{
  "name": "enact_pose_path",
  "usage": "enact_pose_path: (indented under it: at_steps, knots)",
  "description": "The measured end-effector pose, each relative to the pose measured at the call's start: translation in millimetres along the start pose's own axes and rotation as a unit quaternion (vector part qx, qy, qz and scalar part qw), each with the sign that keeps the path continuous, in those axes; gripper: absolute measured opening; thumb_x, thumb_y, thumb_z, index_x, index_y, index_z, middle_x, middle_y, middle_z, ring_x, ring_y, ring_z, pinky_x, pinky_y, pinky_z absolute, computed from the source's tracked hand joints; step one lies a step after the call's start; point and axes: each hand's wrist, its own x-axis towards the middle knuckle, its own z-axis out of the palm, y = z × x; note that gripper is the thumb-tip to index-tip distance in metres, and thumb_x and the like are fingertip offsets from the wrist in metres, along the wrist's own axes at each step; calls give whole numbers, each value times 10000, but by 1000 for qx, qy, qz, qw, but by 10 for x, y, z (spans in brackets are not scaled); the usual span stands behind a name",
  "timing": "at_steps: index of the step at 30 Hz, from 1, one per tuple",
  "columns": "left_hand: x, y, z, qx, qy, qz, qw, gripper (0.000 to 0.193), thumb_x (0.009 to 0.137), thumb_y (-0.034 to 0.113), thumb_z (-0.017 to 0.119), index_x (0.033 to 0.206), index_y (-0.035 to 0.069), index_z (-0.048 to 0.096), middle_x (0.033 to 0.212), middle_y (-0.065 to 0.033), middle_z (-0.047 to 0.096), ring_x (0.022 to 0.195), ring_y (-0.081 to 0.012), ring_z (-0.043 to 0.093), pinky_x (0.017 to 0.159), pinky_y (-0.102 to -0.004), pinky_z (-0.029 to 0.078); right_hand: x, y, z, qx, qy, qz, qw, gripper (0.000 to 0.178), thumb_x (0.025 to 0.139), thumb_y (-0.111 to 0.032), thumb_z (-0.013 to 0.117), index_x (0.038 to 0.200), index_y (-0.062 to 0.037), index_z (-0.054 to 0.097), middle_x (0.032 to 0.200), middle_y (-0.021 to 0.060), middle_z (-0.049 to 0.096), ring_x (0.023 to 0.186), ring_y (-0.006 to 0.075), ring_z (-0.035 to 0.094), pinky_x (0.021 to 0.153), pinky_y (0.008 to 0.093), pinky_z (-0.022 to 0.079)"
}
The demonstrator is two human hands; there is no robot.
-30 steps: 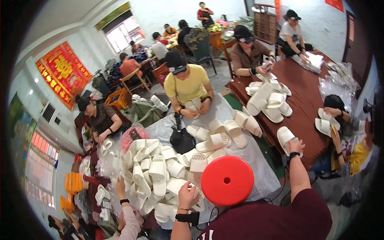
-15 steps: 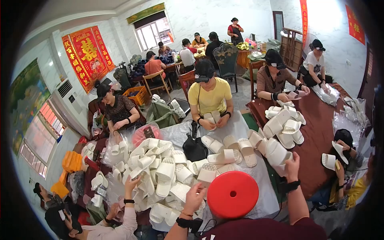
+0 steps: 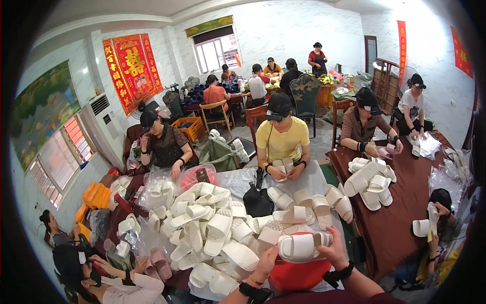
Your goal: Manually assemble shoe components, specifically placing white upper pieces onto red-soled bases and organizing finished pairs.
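White slippers (image 3: 297, 247), apparently two held together, are raised between my hands close to my body. My left hand (image 3: 265, 262) is closed on their left end, and my right hand (image 3: 334, 249) grips the right end. Just below them is a round red stool top (image 3: 298, 277), partly covered by the slippers. To the left, a large heap of white slippers (image 3: 217, 223) spreads over the table. Several more slippers (image 3: 298, 213) lie on the grey cover beyond my hands, near a black bag (image 3: 258, 201).
Across the table, a person in yellow (image 3: 282, 139) holds a pair of slippers. Another white slipper pile (image 3: 372, 183) lies on the brown-covered table (image 3: 400, 223) at right. Other people sit along both sides. Orange bundles (image 3: 97, 195) and clear plastic bags stand at left.
My right hand has brought the slippers from the right-hand pile leftward over the red stool. My left hand, empty before, now grips their other end. The view has shifted.
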Motion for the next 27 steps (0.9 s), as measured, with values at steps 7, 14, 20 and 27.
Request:
enact_pose_path:
  at_steps: [7,14,20,27]
  knots:
    - [52,-85,-29,116,11,81,990,379,993,266,459,1183,-45,561,1024,-91,641,868,-138,624,759,-292,542,-30,-8,26,0,-10,-38,999,724,583,-126,691,1252,19,453,1385,211,360,1296,324,370,1090,360,277]
    - [76,-97,-69,-49,-2,2,999,304,992,213,461,1087,-37,603,978,-52,651,862,-117,612,780,-258,498,-60,-137,-26,21,-17,-14,1000,691,589,-139,683,1231,15,480,1386,265,351,1305,381,346,1087,412,279]
    - [33,-130,-62,272,82,109,952,279,981,193,442,1031,-27,608,846,-95,675,696,-172,611,666,-281,486,-118,-158,-34,-83,-21,-82,993,674,572,-141,680,1204,5,497,1369,283,366,1288,418,349,1085,449,268]
    - [-16,214,-268,381,265,241,852,237,964,157,414,955,-6,586,789,-217,610,686,-353,596,627,-384,471,9,-197,-414,-152,-20,-110,982,598,559,-132,650,1141,-31,561,1376,274,368,1286,427,345,1085,465,267]
